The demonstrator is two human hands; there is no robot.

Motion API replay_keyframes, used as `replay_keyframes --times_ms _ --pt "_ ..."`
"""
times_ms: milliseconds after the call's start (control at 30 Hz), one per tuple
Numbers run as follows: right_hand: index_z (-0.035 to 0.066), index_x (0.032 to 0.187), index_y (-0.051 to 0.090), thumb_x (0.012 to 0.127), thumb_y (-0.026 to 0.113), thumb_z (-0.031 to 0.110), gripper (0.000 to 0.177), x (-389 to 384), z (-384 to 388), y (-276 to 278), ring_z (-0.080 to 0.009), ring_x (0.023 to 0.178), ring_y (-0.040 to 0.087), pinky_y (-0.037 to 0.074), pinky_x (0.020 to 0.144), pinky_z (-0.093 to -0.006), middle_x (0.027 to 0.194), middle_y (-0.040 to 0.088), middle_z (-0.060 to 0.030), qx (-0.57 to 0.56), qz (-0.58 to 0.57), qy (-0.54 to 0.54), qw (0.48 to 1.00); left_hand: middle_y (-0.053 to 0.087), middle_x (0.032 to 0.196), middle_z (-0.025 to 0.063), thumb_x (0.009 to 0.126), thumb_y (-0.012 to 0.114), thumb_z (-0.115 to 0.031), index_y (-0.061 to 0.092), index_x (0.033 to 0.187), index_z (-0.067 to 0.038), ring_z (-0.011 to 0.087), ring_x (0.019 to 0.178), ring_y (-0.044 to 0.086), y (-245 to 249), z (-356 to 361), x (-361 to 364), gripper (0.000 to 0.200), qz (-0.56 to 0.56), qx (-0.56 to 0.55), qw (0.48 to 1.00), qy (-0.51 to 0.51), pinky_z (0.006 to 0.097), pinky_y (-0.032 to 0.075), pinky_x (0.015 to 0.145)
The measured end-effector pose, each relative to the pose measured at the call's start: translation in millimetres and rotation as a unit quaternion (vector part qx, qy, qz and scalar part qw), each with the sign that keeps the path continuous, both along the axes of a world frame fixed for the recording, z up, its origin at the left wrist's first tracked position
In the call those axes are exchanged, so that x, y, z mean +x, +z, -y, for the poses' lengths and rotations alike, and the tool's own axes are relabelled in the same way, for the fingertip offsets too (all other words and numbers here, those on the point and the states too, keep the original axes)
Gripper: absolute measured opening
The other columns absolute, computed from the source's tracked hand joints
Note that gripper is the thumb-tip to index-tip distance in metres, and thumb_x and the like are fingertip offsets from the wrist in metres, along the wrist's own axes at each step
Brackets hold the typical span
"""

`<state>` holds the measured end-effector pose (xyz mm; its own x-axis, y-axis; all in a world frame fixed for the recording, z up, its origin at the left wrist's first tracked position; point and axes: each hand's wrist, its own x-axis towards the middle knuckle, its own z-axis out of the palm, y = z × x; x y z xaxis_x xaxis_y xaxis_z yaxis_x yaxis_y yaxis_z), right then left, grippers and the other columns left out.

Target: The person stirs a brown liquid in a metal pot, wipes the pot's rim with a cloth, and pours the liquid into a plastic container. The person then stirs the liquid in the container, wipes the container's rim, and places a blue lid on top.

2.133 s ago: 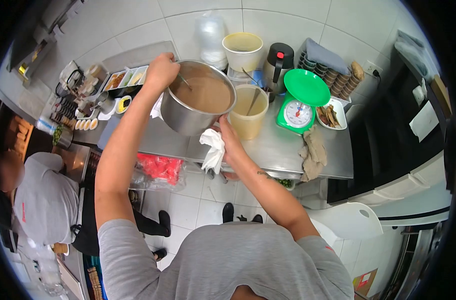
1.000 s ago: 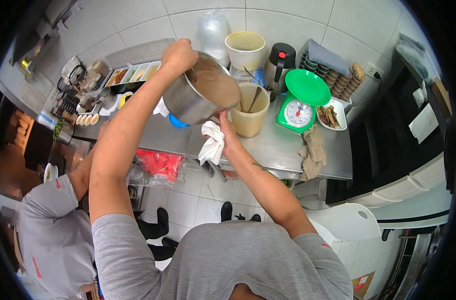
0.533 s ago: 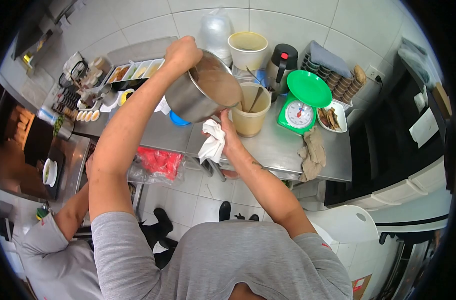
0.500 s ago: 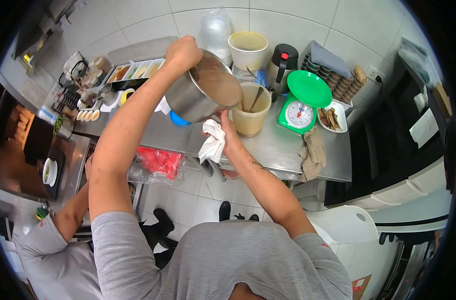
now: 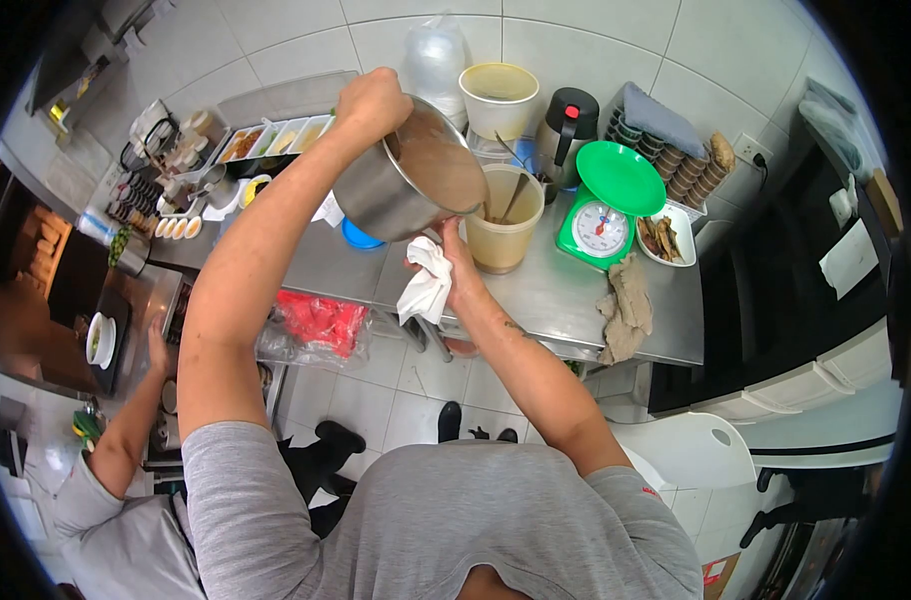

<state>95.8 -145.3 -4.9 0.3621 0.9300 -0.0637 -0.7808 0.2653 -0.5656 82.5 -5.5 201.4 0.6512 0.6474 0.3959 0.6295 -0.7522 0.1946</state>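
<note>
A steel pot [image 5: 381,200] full of brown liquid [image 5: 444,165] is lifted off the steel counter [image 5: 561,290] and tilted steeply to the right. Its lip hangs over a tall translucent container [image 5: 504,235] holding tan liquid and a spoon. My left hand [image 5: 373,100] grips the pot's far rim together with a utensil handle. My right hand [image 5: 448,262] props the pot's underside through a white cloth [image 5: 426,285].
A green kitchen scale [image 5: 604,205], a black thermos [image 5: 566,120], a second tub [image 5: 498,95], stacked cups [image 5: 691,170], a plate of food [image 5: 664,235] and a brown rag [image 5: 628,300] crowd the counter's right. Condiment trays [image 5: 271,140] sit left. Another person [image 5: 126,470] works at lower left.
The pot has gone from resting level on the counter to raised and tipped toward the tall container. The person at lower left has shifted position and reached an arm up toward the left counter.
</note>
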Motion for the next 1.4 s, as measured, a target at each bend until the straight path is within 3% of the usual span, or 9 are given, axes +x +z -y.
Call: replay_keyframes --times_ms 267,367,467,867,1167,1267,1400 --pt "0.009 0.122 0.042 0.076 0.044 0.068 0.074 -0.1 0.3 3.3 -0.0130 0.072 0.059 0.055 0.064 -0.0330 0.088 0.055 -0.0047 -0.024 0.002 0.002 1.000 0.063 0.086 0.0261 0.069 0.054 -0.013 0.064 0.081 0.005 0.0414 0.082 0.061 0.1 1.1 0.7 0.024 0.009 0.014 1.000 -0.016 0.0449 0.048 0.077" --pt "0.010 0.126 0.037 0.081 0.041 0.065 0.072 2.4 -2.4 -2.7 -0.0154 0.079 0.060 0.053 0.064 -0.0328 0.101 0.056 -0.0087 -0.008 0.007 0.017 1.000 0.062 0.088 0.0256 0.068 0.052 -0.012 0.064 0.084 0.004 0.0402 0.085 0.060 2.8 4.3 1.3 0.025 -0.003 0.009 1.000 -0.012 0.0443 0.047 0.078" --pt "0.009 0.122 0.042 0.076 0.044 0.068 0.075 -0.6 -2.4 0.3 -0.0133 0.073 0.058 0.055 0.064 -0.0335 0.091 0.055 -0.0053 -0.017 0.000 -0.004 1.000 0.062 0.091 0.0251 0.068 0.051 -0.010 0.063 0.086 0.003 0.0391 0.088 0.059 5.9 8.5 2.1 0.026 -0.014 0.000 1.000 -0.005 0.0437 0.046 0.079" --pt "0.009 0.121 0.042 0.075 0.045 0.069 0.076 3.4 -6.3 -7.3 -0.0138 0.072 0.058 0.055 0.064 -0.0329 0.091 0.054 -0.0046 0.000 -0.002 0.014 1.000 0.063 0.087 0.0254 0.069 0.054 -0.012 0.066 0.082 0.004 0.0410 0.083 0.061 5.8 8.8 8.0 0.024 -0.002 0.018 1.000 -0.014 0.0444 0.049 0.076" --pt "0.013 0.128 0.036 0.078 0.040 0.068 0.075 3.3 -5.2 -5.3 -0.0136 0.094 0.051 0.054 0.069 -0.0334 0.116 0.046 -0.0064 0.024 0.026 0.025 0.999 0.063 0.086 0.0261 0.069 0.056 -0.013 0.066 0.082 0.004 0.0411 0.082 0.061 5.6 9.4 11.6 0.024 0.000 0.032 0.999 -0.023 0.0446 0.049 0.074" --pt "0.010 0.131 0.035 0.077 0.042 0.070 0.081 1.0 -5.4 -3.6 -0.0141 0.082 0.059 0.053 0.068 -0.0330 0.106 0.054 -0.0092 0.015 0.027 0.003 1.000 0.063 0.086 0.0261 0.069 0.056 -0.012 0.066 0.082 0.004 0.0412 0.082 0.062 5.1 9.4 12.6 0.024 0.003 0.036 0.999 -0.027 0.0449 0.049 0.074" --pt "0.013 0.130 0.035 0.078 0.041 0.068 0.076 3.1 -5.4 -4.0 -0.0144 0.097 0.050 0.053 0.070 -0.0346 0.120 0.044 -0.0050 0.020 0.021 0.028 0.999 0.063 0.086 0.0261 0.069 0.056 -0.012 0.066 0.083 0.004 0.0412 0.082 0.062 7.6 13.4 13.2 0.024 0.000 0.038 0.999 -0.032 0.0452 0.049 0.074"
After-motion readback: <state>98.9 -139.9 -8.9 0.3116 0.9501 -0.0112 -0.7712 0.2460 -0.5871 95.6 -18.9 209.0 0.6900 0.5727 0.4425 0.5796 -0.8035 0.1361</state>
